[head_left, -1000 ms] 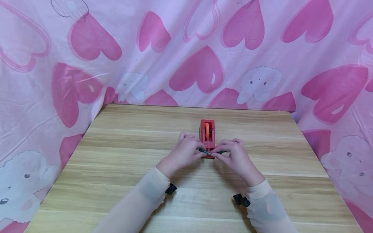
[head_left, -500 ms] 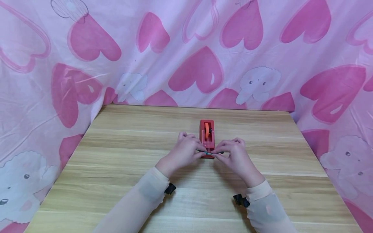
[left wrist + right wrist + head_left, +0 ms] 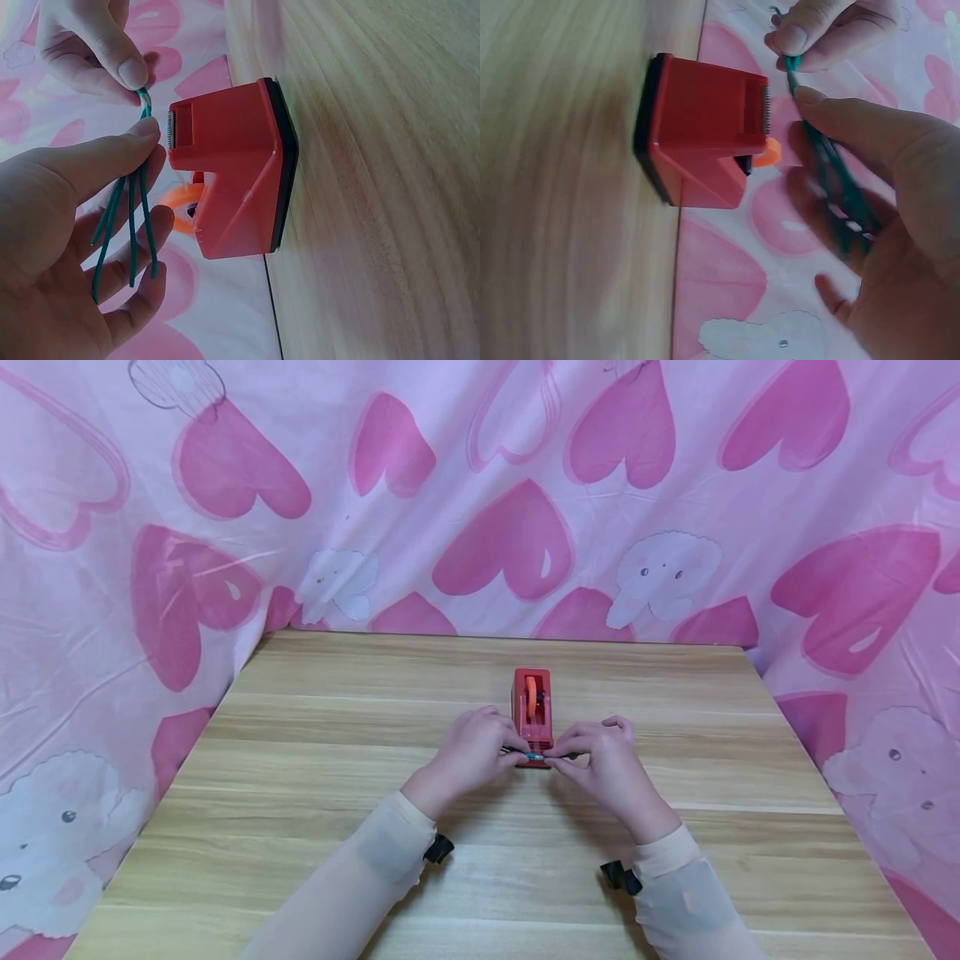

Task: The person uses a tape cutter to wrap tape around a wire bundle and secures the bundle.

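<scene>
A bundle of thin green wires (image 3: 535, 757) stretches between the two hands, just in front of and above the near end of a red tape dispenser (image 3: 545, 735). My left hand (image 3: 472, 752) pinches it between thumb and forefinger; several loose strands (image 3: 132, 225) hang past the palm in the left wrist view. From the other side my right hand (image 3: 603, 768) pinches the bundle, with more strands (image 3: 844, 187) running along its palm, blurred. A pale, shiny band (image 3: 145, 97) shows on the short stretch between the fingertips.
The dispenser holds an orange tape core (image 3: 532, 696) and has a serrated cutting edge (image 3: 767, 109) facing the hands. It stands on a wooden table (image 3: 337, 710). Pink heart-patterned cloth (image 3: 405, 568) hangs behind the table and at both sides.
The left hand's raised outer fingers have drawn in, and the wire bundle between the fingertips has turned slightly. The right hand and the dispenser stay nearly in place.
</scene>
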Motion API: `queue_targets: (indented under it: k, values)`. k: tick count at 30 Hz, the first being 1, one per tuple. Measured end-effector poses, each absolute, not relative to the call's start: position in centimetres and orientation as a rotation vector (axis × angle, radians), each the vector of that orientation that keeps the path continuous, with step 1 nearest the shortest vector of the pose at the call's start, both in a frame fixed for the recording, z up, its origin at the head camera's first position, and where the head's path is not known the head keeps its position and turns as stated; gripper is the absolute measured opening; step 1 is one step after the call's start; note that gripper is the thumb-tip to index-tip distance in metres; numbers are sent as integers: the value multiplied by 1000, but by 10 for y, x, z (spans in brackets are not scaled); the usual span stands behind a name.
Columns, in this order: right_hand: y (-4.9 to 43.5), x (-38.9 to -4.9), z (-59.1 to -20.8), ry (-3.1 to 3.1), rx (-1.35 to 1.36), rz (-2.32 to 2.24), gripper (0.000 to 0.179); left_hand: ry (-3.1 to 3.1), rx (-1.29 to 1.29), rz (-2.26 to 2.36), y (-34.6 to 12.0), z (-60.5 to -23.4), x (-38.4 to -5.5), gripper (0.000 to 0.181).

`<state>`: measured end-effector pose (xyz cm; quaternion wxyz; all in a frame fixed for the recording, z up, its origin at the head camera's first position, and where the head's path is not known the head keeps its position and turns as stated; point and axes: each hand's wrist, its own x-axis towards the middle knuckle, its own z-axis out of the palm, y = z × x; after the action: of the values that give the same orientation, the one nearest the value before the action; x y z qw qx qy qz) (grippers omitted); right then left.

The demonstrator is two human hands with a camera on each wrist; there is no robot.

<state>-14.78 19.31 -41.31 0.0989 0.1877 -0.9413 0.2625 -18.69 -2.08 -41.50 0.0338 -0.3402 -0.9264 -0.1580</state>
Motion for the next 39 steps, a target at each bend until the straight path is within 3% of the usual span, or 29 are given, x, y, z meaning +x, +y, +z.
queue_targets:
  k: [8,16,24,39]
  values:
    - [197,-149,-403,-2881,460,898,18,-2830,-1018,-401,-22,-412,-185,13]
    - [203,-156,-401,-3058,250,1298,27,-2789,-1014,-401,-22,-411,-184,13]
    - [204,-160,-409,-3111,237,1670,36,-2647,-1046,-369,-25,-412,-184,10]
    - [198,-160,-413,-3088,29,1873,36,-2567,-1044,-392,-26,-415,-182,9]
